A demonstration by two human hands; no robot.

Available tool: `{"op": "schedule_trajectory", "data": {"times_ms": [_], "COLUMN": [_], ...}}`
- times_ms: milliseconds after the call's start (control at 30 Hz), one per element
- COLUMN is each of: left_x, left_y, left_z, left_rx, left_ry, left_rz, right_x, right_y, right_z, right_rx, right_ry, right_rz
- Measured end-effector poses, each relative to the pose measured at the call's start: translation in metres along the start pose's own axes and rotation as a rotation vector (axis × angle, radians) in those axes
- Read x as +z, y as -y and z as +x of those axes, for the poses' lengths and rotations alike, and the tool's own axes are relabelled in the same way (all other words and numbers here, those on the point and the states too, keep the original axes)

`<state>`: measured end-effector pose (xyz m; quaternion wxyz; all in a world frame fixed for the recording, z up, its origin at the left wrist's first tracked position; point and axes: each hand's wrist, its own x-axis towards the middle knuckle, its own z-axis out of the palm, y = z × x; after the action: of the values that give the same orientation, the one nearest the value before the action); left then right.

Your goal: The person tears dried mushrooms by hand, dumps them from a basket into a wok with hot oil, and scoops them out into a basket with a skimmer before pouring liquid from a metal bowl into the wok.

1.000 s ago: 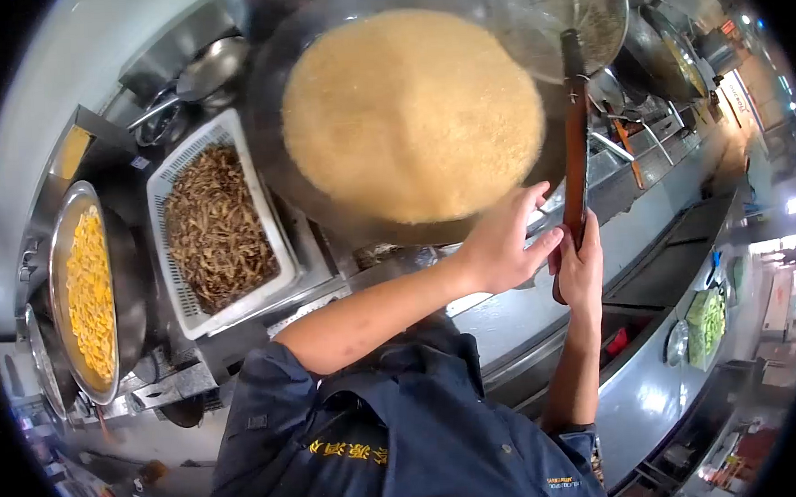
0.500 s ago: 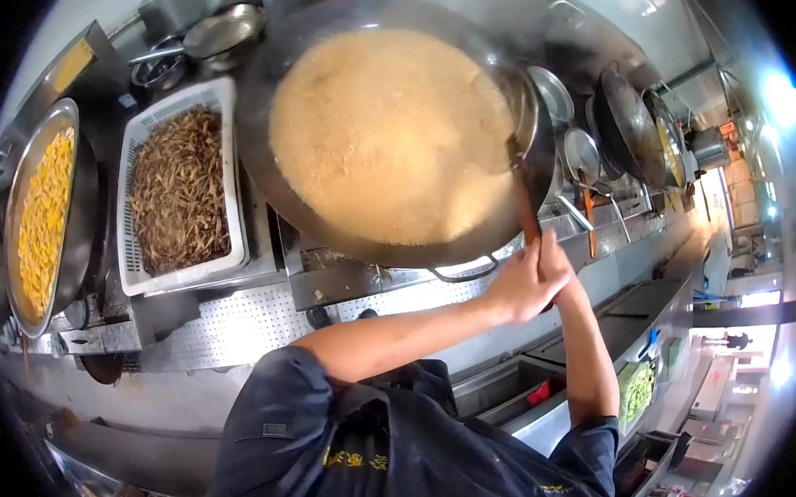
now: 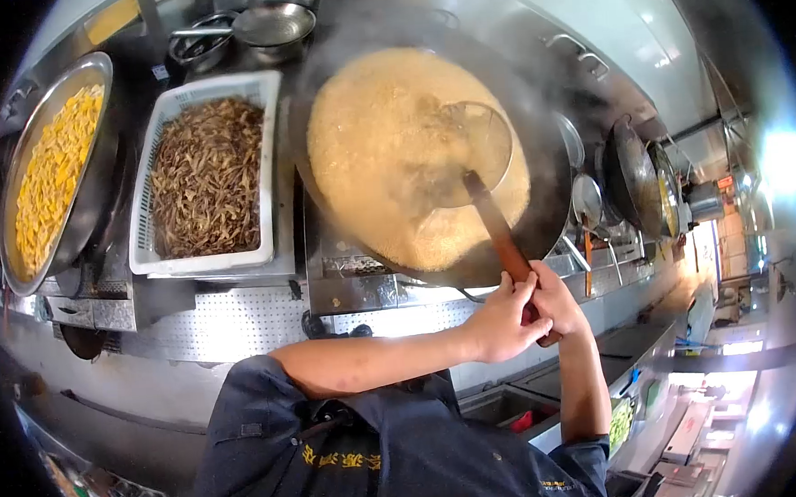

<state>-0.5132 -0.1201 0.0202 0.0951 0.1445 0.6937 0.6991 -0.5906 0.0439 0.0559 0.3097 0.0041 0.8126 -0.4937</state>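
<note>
Both hands meet on the brown wooden handle (image 3: 498,228) of a large round mesh strainer (image 3: 483,149). My left hand (image 3: 503,319) is wrapped round the handle's lower part, and my right hand (image 3: 556,301) grips it close beside, near the end. The strainer's head lies partly sunk in tan, foamy liquid (image 3: 375,151), its rim showing above the surface. A big dark wok (image 3: 549,205) holds this liquid, and steam rises over it.
Left of the wok, a white plastic basket (image 3: 275,165) holds brown strips. Farther left stands a metal bowl (image 3: 106,84) of yellow pieces. Pans (image 3: 274,25) sit behind the basket. Another wok (image 3: 633,178) and a ladle (image 3: 586,198) are at the right.
The strainer has come down from above the wok's right side and moved left into the liquid. My left hand, free of the handle at first, has closed on it. The view has shifted.
</note>
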Motion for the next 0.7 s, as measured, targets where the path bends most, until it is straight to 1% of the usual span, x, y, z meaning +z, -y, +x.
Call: {"op": "schedule_trajectory", "data": {"times_ms": [33,67,133,167,233,267,367,433,500,567,633,700], "left_x": [-0.004,-0.005,-0.004,-0.004,-0.005,-0.008,-0.009,-0.013,-0.011,-0.007,-0.003,0.013], "left_y": [-0.001,0.001,0.009,0.010,0.008,0.004,-0.001,0.000,0.011,0.025,0.027,0.040], "left_z": [-0.002,-0.003,-0.004,-0.005,-0.008,-0.009,-0.007,0.001,0.009,0.019,0.024,0.028], "left_rx": [-0.002,0.003,0.136,0.136,0.211,0.210,0.234,0.207,0.161,0.141,-0.086,-0.106], "left_ry": [0.045,0.035,-0.025,-0.030,-0.032,-0.032,-0.073,-0.093,-0.119,-0.159,0.044,0.057], "left_rz": [-0.027,-0.037,0.075,0.075,0.111,0.171,0.182,0.185,0.296,0.392,0.577,0.657], "right_x": [0.003,0.006,0.011,0.013,0.021,0.018,0.009,0.003,-0.020,-0.039,-0.053,-0.069], "right_y": [0.007,0.019,0.038,0.045,0.062,0.059,0.071,0.072,0.064,0.041,0.018,0.007], "right_z": [-0.004,-0.012,-0.024,-0.030,-0.044,-0.046,-0.052,-0.039,-0.012,0.033,0.071,0.095], "right_rx": [0.000,-0.001,0.002,0.007,0.024,-0.009,-0.030,-0.031,-0.018,-0.011,0.020,0.001], "right_ry": [0.003,-0.045,-0.115,-0.139,-0.198,-0.235,-0.194,-0.190,0.034,0.105,0.149,0.164], "right_rz": [-0.014,-0.094,-0.207,-0.236,-0.245,-0.252,-0.279,-0.275,-0.174,-0.112,-0.072,0.011]}}
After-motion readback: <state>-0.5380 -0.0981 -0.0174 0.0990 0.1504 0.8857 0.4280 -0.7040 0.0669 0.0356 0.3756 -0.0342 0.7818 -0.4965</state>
